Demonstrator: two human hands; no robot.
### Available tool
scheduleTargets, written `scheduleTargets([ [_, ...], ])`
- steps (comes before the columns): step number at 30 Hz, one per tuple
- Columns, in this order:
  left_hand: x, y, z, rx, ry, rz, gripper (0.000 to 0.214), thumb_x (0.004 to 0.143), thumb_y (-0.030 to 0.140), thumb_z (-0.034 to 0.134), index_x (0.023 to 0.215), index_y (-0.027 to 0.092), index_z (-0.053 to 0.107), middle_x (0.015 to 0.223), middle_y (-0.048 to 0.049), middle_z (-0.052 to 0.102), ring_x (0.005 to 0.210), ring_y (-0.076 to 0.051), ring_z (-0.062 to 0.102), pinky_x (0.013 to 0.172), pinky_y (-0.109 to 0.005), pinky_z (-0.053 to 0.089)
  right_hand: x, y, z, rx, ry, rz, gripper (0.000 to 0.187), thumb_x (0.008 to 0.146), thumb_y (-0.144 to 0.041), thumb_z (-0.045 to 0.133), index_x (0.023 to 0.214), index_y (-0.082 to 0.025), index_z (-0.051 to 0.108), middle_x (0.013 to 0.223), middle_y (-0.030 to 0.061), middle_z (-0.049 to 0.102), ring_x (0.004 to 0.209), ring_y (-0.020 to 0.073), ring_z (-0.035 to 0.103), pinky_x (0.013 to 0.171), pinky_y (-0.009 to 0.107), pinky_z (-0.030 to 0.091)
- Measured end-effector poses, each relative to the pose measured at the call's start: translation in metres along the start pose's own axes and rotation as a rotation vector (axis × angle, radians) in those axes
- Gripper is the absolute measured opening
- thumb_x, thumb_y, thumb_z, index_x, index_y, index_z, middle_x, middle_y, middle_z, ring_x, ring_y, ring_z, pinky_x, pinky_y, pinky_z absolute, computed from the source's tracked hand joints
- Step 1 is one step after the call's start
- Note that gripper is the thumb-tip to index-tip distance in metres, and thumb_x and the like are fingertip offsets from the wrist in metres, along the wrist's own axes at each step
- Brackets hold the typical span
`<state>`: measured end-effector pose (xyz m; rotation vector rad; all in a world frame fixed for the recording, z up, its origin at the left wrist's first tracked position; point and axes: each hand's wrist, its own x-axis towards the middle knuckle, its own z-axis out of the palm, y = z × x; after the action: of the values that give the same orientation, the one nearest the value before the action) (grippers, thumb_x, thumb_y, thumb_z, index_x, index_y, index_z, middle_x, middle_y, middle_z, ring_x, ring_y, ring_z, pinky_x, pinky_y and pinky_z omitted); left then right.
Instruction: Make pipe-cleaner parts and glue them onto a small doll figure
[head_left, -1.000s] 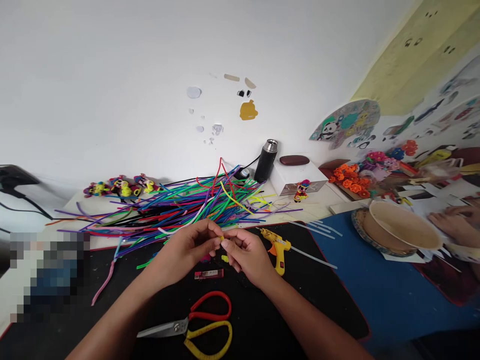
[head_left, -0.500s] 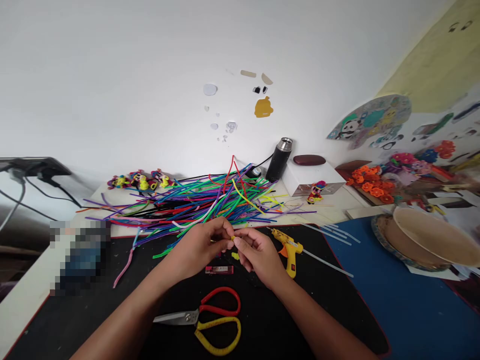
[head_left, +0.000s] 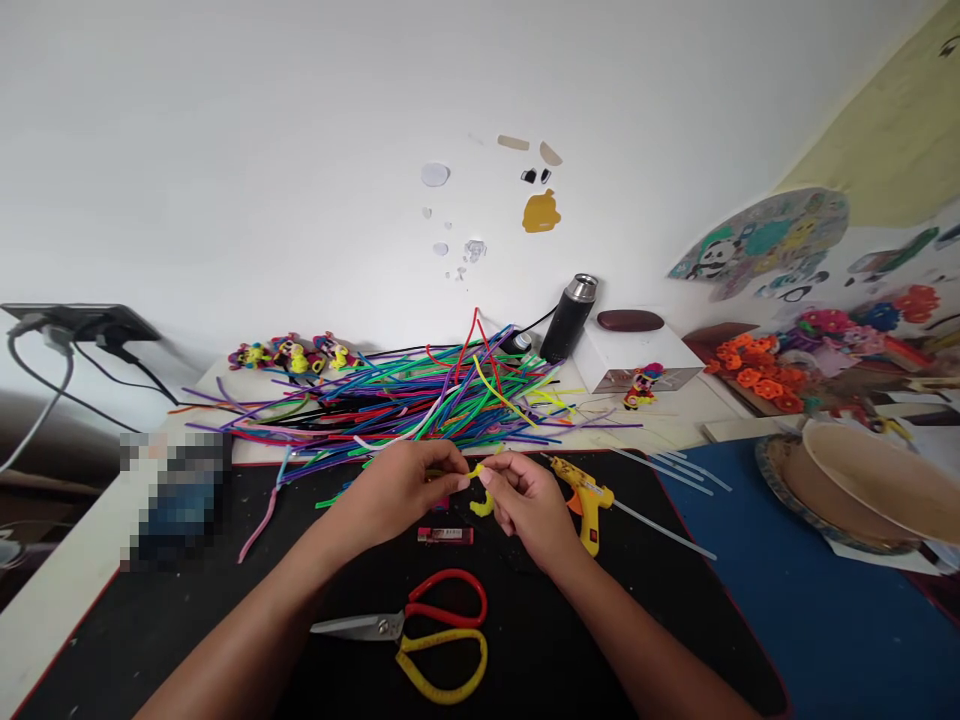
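Note:
Between my two hands is a short yellow pipe cleaner (head_left: 475, 472), pinched at both sides. My left hand (head_left: 409, 490) has thumb and forefinger closed on its left part. Thumb and forefinger of my right hand (head_left: 529, 500) grip the other part, and a curled yellow-green end hangs below. Just under the hands lies a small pink lighter (head_left: 445, 536). Nearer to me, scissors (head_left: 405, 632) with one red and one yellow handle rest on the black mat (head_left: 600, 660). A yellow glue gun (head_left: 586, 505) with a clear glue stick lies beside my right hand.
A heap of coloured pipe cleaners (head_left: 420, 400) spreads behind the hands. Several small dolls (head_left: 296, 355) stand back left, another doll (head_left: 643, 385) by a white box (head_left: 637, 355). A black flask (head_left: 570, 320) leans near the wall. At right is a large bowl (head_left: 862, 480).
My hands have drawn slightly apart, and more of the yellow pipe cleaner shows between and below them. The whole view has shifted a little, so things appear farther right.

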<state>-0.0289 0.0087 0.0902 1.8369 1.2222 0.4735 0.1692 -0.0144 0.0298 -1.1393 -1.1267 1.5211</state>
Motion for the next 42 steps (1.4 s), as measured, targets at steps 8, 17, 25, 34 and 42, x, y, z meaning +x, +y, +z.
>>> scheduleTargets([
  [8,0.000,0.003,0.004,0.045,0.003,0.089,0.024,0.096,0.035,0.059,0.092,0.022,0.079,0.084,-0.0019,0.077,0.074,-0.019,0.066,0.069,-0.026,0.044,-0.003,-0.002,-0.001,0.018,-0.013,0.015,0.038,0.086,-0.053,0.075,0.094,-0.017,0.066,0.050,-0.0095,0.047,0.038,0.0069,0.037,0.037,0.020,0.028],
  [17,0.003,-0.005,0.001,-0.076,-0.057,0.110,0.026,0.096,0.035,0.060,0.084,0.021,0.078,0.079,-0.0013,0.074,0.072,-0.017,0.063,0.069,-0.025,0.045,-0.005,-0.001,-0.004,0.072,-0.100,0.038,0.041,0.087,-0.054,0.075,0.101,-0.016,0.069,0.049,-0.0093,0.048,0.037,0.0072,0.037,0.036,0.019,0.028],
  [25,0.002,-0.003,0.000,-0.105,-0.079,-0.017,0.028,0.093,0.042,0.063,0.085,0.020,0.078,0.076,-0.0016,0.074,0.070,-0.018,0.065,0.065,-0.026,0.044,-0.002,0.003,-0.004,0.045,-0.069,0.018,0.037,0.085,-0.052,0.077,0.093,-0.017,0.066,0.056,-0.0091,0.049,0.036,0.0052,0.037,0.036,0.020,0.024],
  [34,-0.003,0.007,0.004,-0.021,-0.071,-0.074,0.031,0.094,0.045,0.060,0.079,0.022,0.075,0.069,0.0008,0.073,0.060,-0.017,0.062,0.057,-0.026,0.039,-0.005,0.003,-0.004,-0.135,-0.028,-0.045,0.036,0.088,-0.054,0.073,0.087,-0.019,0.066,0.053,-0.0082,0.047,0.038,0.0075,0.037,0.038,0.021,0.025],
  [42,-0.005,0.008,0.001,0.055,-0.098,-0.073,0.031,0.094,0.043,0.058,0.076,0.022,0.072,0.069,0.0008,0.073,0.061,-0.017,0.062,0.058,-0.026,0.038,-0.006,0.008,-0.005,-0.168,-0.027,-0.050,0.037,0.089,-0.056,0.071,0.088,-0.020,0.066,0.052,-0.0081,0.047,0.039,0.0087,0.038,0.040,0.022,0.027],
])
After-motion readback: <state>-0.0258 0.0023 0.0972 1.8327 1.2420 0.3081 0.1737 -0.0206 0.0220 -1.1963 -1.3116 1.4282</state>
